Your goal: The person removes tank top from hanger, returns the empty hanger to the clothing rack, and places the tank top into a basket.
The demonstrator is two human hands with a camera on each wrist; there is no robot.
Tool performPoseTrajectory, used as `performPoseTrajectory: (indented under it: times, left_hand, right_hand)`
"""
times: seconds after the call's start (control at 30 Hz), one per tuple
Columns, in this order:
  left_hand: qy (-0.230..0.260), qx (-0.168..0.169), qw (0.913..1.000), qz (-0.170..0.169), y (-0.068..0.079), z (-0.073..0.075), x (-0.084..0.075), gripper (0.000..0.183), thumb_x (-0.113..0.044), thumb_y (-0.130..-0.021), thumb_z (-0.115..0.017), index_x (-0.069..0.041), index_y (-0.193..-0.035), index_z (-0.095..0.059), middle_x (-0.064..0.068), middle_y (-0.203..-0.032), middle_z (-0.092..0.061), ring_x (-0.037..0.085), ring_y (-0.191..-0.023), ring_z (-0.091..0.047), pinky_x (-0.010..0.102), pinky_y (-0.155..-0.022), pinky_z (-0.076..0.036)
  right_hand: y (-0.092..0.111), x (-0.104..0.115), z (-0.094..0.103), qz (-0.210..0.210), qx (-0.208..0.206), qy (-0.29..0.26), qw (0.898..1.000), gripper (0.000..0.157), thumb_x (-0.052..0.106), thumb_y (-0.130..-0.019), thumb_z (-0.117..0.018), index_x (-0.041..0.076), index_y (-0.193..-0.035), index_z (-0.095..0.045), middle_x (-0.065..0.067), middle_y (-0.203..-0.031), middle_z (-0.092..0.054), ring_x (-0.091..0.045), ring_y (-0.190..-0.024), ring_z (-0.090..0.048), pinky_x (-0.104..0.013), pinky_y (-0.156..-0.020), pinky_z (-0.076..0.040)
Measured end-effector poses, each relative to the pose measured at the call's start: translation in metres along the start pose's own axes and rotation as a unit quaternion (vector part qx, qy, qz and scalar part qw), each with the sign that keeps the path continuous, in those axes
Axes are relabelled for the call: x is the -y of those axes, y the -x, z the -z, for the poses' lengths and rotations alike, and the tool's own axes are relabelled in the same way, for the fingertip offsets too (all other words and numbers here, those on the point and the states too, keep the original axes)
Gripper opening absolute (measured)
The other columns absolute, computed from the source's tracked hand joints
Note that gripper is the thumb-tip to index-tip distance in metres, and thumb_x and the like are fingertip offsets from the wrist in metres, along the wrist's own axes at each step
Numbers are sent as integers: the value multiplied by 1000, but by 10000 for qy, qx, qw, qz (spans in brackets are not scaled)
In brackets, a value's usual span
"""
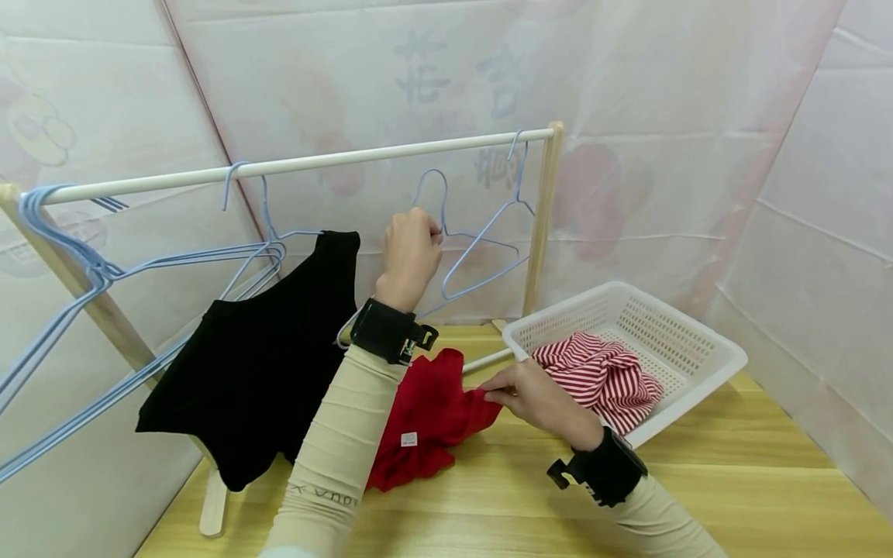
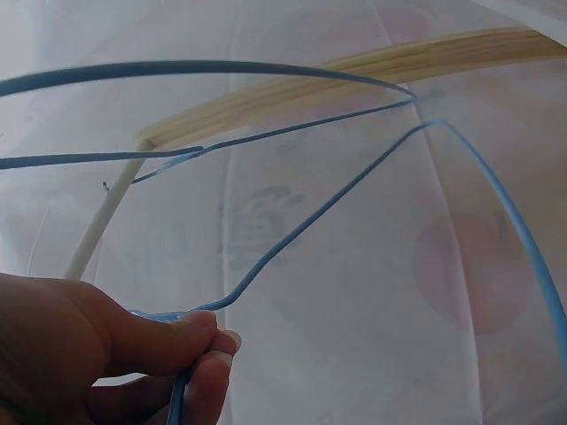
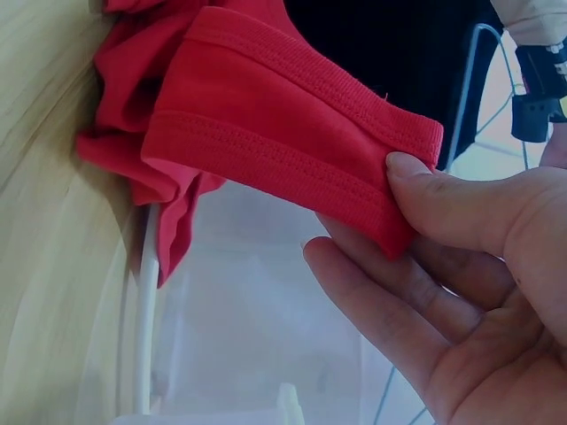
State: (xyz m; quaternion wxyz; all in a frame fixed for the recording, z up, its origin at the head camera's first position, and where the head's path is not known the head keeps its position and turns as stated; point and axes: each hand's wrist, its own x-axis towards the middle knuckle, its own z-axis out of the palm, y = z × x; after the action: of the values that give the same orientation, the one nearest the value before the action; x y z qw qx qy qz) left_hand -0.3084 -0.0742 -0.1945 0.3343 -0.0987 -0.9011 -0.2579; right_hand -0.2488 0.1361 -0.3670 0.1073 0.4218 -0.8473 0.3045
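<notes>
Near the middle of the rack, my left hand (image 1: 410,252) grips a blue wire hanger (image 2: 279,246) just below its hook. This hanger is off the rail, and my wrist hides part of its lower bar in the head view. My right hand (image 1: 540,399) pinches a strap-like end of a red garment (image 3: 266,119) between thumb and fingers. The rest of that garment lies crumpled on the table, with a small white label showing. To the left, a black sleeveless top (image 1: 272,364) hangs from another blue hanger on the rail.
A white rail (image 1: 335,159) on wooden posts runs across the back. Several blue hangers (image 1: 52,341) bunch at its left end; one more hanger (image 1: 481,232) hangs at the right. A white basket (image 1: 705,337) holds a red-and-white striped garment (image 1: 600,380) beside my right hand.
</notes>
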Motion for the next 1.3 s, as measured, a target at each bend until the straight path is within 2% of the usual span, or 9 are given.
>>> performPoseTrajectory:
  times: [0.1, 0.2, 0.27, 0.33, 0.63, 0.9, 1.07, 1.2, 1.3]
  left_hand:
    - [-142, 19, 9998, -145, -6, 2, -1, 27, 3, -94, -65, -4, -71, -78, 10, -77, -76, 23, -70, -64, 34, -67, -53]
    - [-345, 51, 9990, -284, -11, 3, -2, 44, 5, -92, -60, -9, -50, -56, 7, -63, -62, 20, -63, -45, 30, -59, -38]
    - [-411, 138, 9986, -292, -14, 3, -3, 50, 8, -90, -58, -13, -48, -41, 6, -62, -57, 20, -61, -42, 29, -56, -34]
    - [-483, 230, 9982, -287, -17, 4, -6, 52, 9, -90, -58, -15, -49, -38, 6, -64, -61, 19, -61, -43, 28, -55, -34]
    - [-663, 477, 9956, -463, -36, 4, -16, 35, 13, -86, -53, -10, -60, -51, 10, -77, -72, 21, -70, -55, 35, -64, -48]
    - [-800, 651, 9929, -591, -48, 2, -24, 36, 19, -83, -49, -11, -64, -42, 4, -67, -48, 19, -65, -45, 32, -59, -42]
    - [-837, 622, 9929, -567, -54, 3, -28, 23, 18, -85, -51, -4, -80, -58, 7, -75, -60, 21, -70, -52, 33, -63, -49]
    - [-834, 415, 9943, -520, -59, 8, -30, 21, 15, -90, -54, 1, -93, -69, 12, -87, -72, 22, -74, -58, 34, -66, -53]
    - [-777, 297, 9949, -572, -62, 11, -32, 23, 13, -92, -53, 3, -98, -72, 11, -87, -71, 21, -75, -57, 34, -66, -52]
  right_hand:
    - [0, 0, 0, -16, 25, -2, 10000, 13, 1, -90, -76, 3, -101, -82, -8, -94, -81, -12, -84, -77, -18, -69, -58]
    - [-1, 0, 1, 23, 14, 20, 10000, 13, 0, -89, -76, 3, -101, -82, -8, -94, -81, -12, -84, -77, -18, -69, -58]
    - [-1, 0, 0, 51, -1, 34, 10000, 13, 0, -89, -76, 3, -100, -82, -8, -93, -81, -11, -83, -77, -18, -69, -58]
    - [-1, 0, 0, 62, 8, 33, 10000, 13, 0, -89, -77, 3, -100, -83, -8, -92, -81, -9, -81, -75, -18, -68, -57]
    - [-1, 2, -1, 17, 32, -1, 10000, 12, 1, -89, -77, 4, -99, -83, -7, -92, -81, -4, -79, -71, -16, -65, -55]
    - [0, 2, 0, 11, 9, 22, 10000, 12, 2, -89, -77, 5, -99, -83, -6, -92, -81, -5, -80, -73, -16, -66, -56]
    - [0, 3, 0, -12, -23, -66, 10000, 13, 1, -89, -77, 4, -99, -83, -7, -91, -81, -6, -79, -74, -17, -66, -56]
    - [-1, 4, -2, 82, 3, -84, 9999, 14, -1, -88, -77, 3, -100, -83, -7, -92, -81, -7, -79, -74, -16, -66, -56]
    - [-2, 5, -3, 153, -14, -30, 9999, 14, -2, -88, -77, 3, -100, -83, -7, -92, -81, -8, -80, -75, -16, -66, -56]
